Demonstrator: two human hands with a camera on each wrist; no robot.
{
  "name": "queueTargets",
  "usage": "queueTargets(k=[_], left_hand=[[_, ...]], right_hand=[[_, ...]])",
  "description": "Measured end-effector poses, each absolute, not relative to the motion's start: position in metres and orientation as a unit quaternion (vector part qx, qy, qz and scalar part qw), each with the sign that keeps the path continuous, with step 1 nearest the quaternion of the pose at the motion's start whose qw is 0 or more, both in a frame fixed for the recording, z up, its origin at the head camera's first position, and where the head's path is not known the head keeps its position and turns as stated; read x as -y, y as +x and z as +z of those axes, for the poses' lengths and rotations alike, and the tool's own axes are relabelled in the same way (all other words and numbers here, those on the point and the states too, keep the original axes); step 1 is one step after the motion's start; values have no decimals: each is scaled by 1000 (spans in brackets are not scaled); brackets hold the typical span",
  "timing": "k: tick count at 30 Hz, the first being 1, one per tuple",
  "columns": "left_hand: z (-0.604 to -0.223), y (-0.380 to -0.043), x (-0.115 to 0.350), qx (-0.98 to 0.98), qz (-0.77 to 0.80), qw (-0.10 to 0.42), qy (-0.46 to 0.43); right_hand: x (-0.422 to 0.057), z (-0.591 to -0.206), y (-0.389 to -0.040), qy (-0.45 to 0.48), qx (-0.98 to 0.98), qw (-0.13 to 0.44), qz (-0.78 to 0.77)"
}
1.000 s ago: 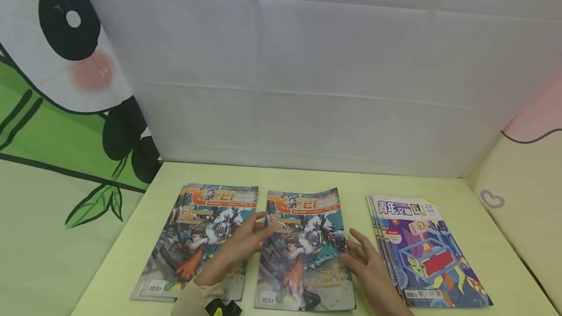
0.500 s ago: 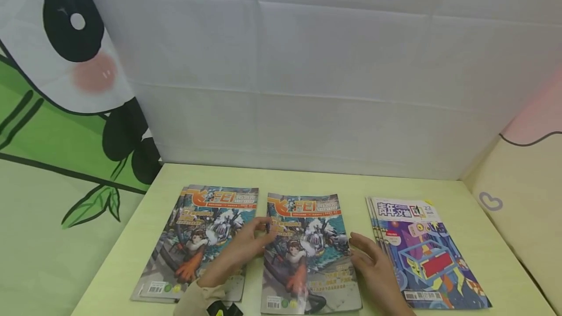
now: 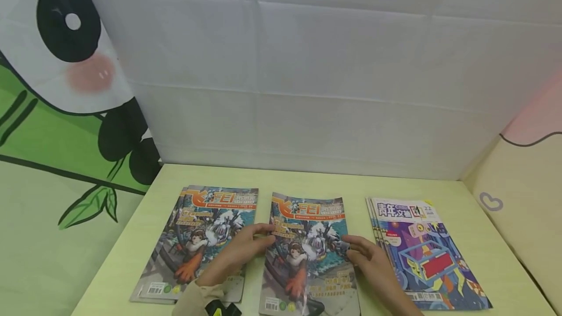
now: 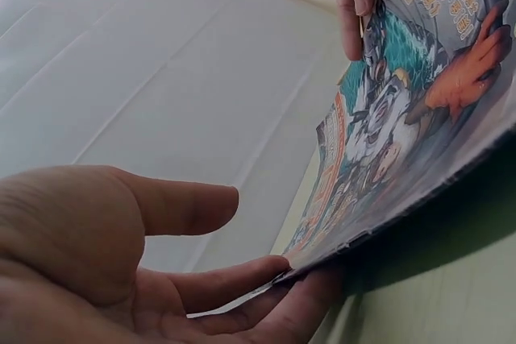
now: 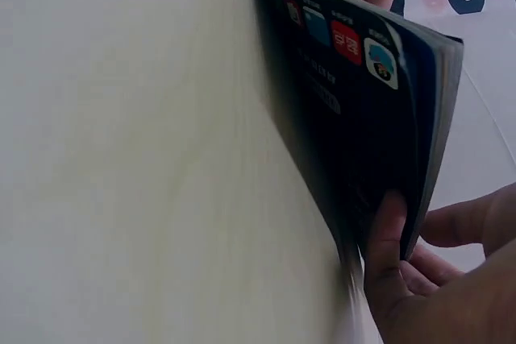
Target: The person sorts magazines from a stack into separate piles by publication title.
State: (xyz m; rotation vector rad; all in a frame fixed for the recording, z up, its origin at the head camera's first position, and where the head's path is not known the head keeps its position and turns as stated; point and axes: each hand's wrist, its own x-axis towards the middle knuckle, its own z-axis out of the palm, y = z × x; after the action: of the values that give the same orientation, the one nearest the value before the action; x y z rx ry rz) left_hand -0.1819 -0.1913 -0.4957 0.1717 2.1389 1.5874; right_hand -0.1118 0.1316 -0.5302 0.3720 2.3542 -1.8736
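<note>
In the head view a magazine (image 3: 307,267) with an orange title stands slightly raised between both hands. My left hand (image 3: 248,247) is at its left edge. From the left wrist view, the fingers (image 4: 310,300) reach the edge and under it, while the thumb (image 4: 193,205) stays apart from the cover. My right hand (image 3: 371,262) grips the right edge. Seen from the right wrist, one finger (image 5: 390,227) presses the dark back cover (image 5: 339,110) and the thumb (image 5: 459,223) is on the other side. Matching magazines (image 3: 197,252) lie overlapped at the left.
Several purple-covered magazines (image 3: 434,257) lie fanned on the right of the pale yellow table (image 3: 316,182). A white cloth wall (image 3: 285,87) rises behind, with a panda-printed cloth (image 3: 70,77) on the left and a cream side panel (image 3: 522,199) on the right.
The middle magazine has shifted slightly right and toward the person since a second ago, tilting a little along the way. Both hands stay at its edges; the side magazines keep their places.
</note>
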Motion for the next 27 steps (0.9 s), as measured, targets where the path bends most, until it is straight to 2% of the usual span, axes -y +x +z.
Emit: queueTargets(k=[13,27], left_hand=[[-484,-181,197,-765,586,256,73],[-465,-190,228,-747,584,301,104]], right_hand=[[-126,-524,-111,127,-766,47,-628],[-100,-516,-116,115,-736,5,-667]])
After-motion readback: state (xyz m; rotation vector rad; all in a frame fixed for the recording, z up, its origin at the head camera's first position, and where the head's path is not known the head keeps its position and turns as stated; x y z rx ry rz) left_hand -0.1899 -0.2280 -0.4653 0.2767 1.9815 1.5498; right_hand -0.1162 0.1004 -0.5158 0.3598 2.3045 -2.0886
